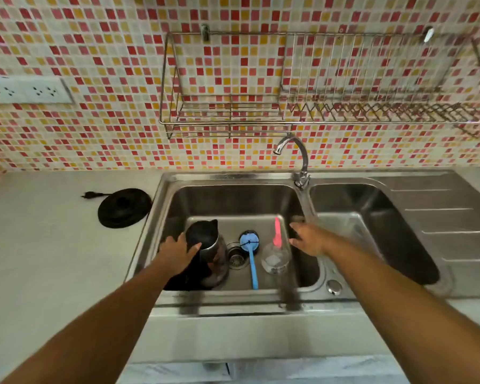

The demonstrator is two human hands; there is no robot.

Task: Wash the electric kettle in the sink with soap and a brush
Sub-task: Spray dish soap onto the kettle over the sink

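sink [233, 178]: steel, two basins, drainboard at right. kettle [205, 245]: upright in left basin, left of the drain [236, 259], lid shut. left hand [179, 252]: fingers wrapped round the kettle's near side, at its handle. brush [251, 256]: blue, lying right of the drain, head far, handle near. soap bottle [275, 257]: clear, pink pump, just right of brush. right hand [306, 239]: open, fingers spread, empty, above the basin's right side beside the bottle. kettle base [124, 207]: black, on counter left of sink. tap [294, 153]: between basins, far edge.
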